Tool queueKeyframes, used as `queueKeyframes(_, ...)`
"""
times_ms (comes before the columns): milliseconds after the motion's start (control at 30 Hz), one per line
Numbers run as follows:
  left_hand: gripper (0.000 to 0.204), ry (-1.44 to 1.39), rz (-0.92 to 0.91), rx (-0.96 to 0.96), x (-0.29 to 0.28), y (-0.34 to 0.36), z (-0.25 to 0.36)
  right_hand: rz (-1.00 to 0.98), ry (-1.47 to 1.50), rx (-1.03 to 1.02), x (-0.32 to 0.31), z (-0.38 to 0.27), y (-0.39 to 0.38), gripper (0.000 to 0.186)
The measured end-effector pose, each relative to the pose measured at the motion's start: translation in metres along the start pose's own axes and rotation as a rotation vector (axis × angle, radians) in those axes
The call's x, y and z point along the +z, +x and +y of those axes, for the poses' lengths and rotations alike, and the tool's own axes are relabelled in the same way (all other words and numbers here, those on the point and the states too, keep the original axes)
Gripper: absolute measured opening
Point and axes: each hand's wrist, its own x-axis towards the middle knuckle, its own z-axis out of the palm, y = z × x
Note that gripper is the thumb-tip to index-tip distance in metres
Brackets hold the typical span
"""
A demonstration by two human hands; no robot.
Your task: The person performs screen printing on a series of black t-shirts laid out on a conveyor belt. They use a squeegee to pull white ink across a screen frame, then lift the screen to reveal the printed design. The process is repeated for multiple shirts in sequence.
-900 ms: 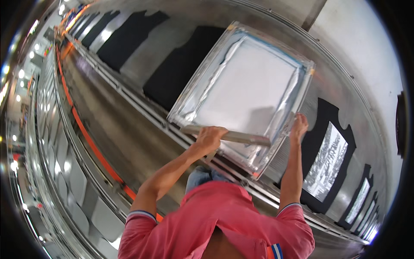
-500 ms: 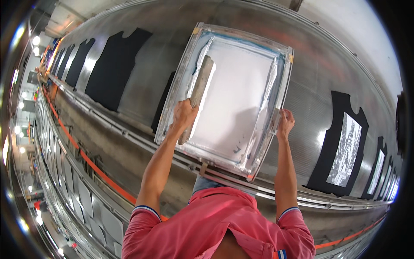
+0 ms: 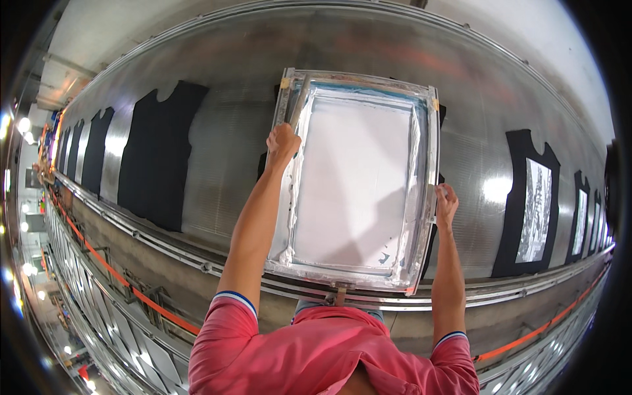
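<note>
One screen (image 3: 355,178), apparently print-ready.
Left hand (image 3: 284,143) clamps squeegee (image 3: 302,102), right hand (image 3: 447,203) grips frame (image 3: 432,145); next pull likely needs even pressure.

Screen (image 3: 355,158): white, greyer where shadowed; dark flecks lower right; teal band along top. Frame (image 3: 432,145): silver-grey, orange-yellow at upper corners, red at lower right. Bar (image 3: 301,102): grey-brown. Left garment (image 3: 158,151): plain black. Right garment (image 3: 509,224): black, mottled white-and-grey print (image 3: 534,210). Table (image 3: 230,164): metallic grey. Shirt (image 3: 316,349): pinkish red, cuffs (image 3: 237,301) striped white and blue.
</note>
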Motion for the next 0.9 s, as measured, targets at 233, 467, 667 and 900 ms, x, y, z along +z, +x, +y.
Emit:
queueKeyframes(233,0.015,0.118,-0.164,0.209,0.029,-0.084,0.000,0.054,-0.049,-0.054,0.004,-0.011,0.000,0.036)
queueKeyframes(467,0.042,0.046,-0.272,0.453,0.029,-0.273,-0.061,0.075,-0.074,-0.056,0.030,-0.021,0.021,0.039)
queueKeyframes(667,0.028,0.206,-0.683,0.414,0.003,-0.227,-0.067,0.056,-0.037,-0.117,0.045,-0.026,0.024,0.029)
queueKeyframes(900,0.018,0.505,-1.460,0.820,0.101,-0.133,-0.062,0.073,-0.156,-0.093,0.055,-0.022,0.024,0.025)
